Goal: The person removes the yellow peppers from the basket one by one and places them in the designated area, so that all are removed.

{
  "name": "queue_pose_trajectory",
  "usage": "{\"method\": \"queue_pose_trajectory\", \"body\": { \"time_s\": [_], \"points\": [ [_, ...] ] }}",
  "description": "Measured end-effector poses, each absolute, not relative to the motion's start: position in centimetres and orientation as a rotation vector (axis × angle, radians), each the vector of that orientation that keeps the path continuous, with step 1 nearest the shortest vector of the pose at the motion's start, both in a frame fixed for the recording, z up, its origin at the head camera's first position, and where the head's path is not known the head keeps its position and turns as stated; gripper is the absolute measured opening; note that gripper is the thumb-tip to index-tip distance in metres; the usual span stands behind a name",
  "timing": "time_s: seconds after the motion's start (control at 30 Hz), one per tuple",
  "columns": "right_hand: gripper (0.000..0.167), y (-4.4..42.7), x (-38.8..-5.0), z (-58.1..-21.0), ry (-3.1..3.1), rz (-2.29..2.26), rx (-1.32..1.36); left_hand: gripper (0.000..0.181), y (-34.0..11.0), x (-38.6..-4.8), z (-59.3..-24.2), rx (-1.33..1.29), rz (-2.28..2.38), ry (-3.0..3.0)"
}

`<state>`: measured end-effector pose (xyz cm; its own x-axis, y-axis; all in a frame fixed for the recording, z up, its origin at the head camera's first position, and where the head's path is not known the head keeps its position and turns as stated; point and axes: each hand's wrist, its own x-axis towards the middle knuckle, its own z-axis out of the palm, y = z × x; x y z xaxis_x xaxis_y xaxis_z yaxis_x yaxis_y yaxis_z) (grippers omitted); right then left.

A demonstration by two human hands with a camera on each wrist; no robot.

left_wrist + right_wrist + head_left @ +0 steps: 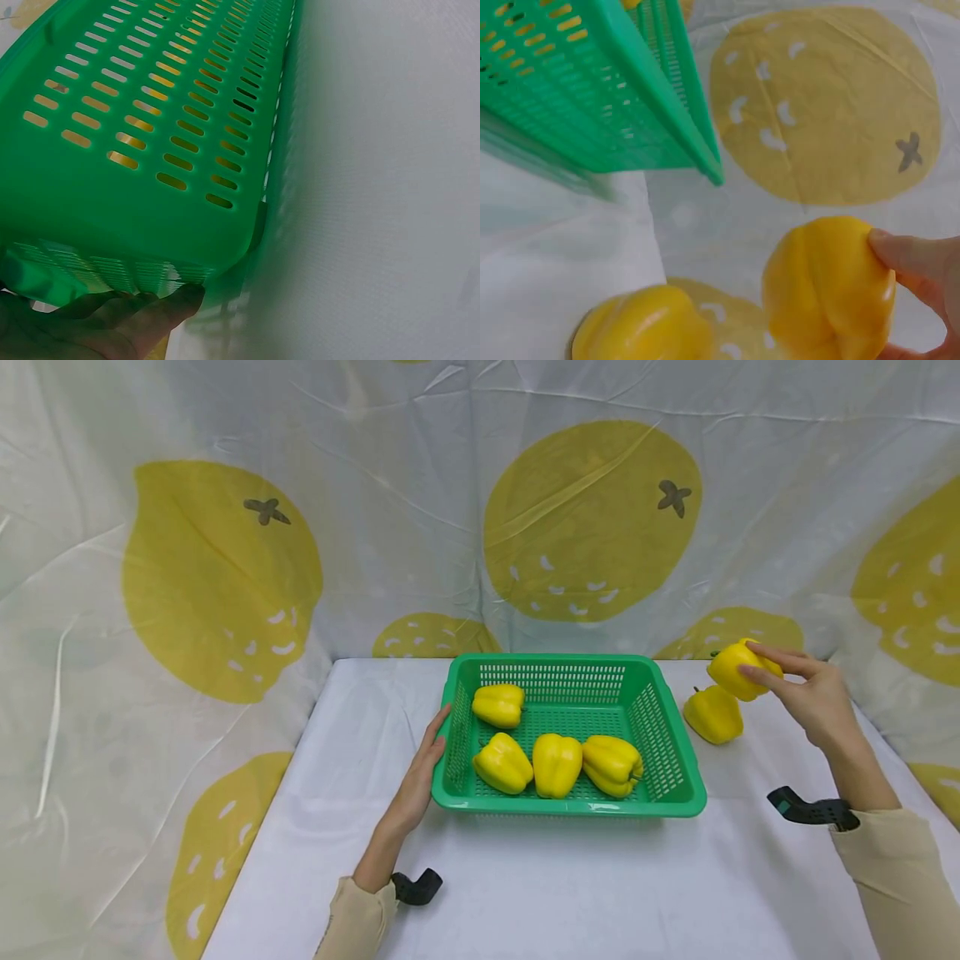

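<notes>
A green basket (570, 808) stands on the white table with several yellow peppers inside, one (498, 706) at its back left. The left hand (412, 785) rests with relaxed fingers against the basket's left side; in the left wrist view its fingers (150, 315) touch the basket wall (135, 225). To the right of the basket, the right hand (813, 693) pinches a yellow pepper (738, 670) between thumb and fingers, raised above another pepper (714, 715) on the table. The right wrist view shows the held pepper (829, 289) and the lower one (645, 326).
A white cloth with printed yellow lemons (592, 518) hangs behind the table and at its sides. The white tabletop (540, 893) extends in front of the basket. A black wrist device (813, 810) is on the right wrist, another (417, 887) on the left.
</notes>
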<state>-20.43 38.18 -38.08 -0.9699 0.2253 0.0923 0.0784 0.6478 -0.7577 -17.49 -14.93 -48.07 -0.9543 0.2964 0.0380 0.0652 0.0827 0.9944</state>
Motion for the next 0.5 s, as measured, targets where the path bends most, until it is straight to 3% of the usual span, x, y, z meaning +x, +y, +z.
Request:
{"method": "queue_pose_trajectory", "body": {
  "time_s": [0.5],
  "points": [
    [0.062, 41.2, -20.5, -40.4, -2.624, 1.233, -0.511, 0.051, -15.0, -17.5, -48.1, 0.378, 2.000, 2.163]
  ]
}}
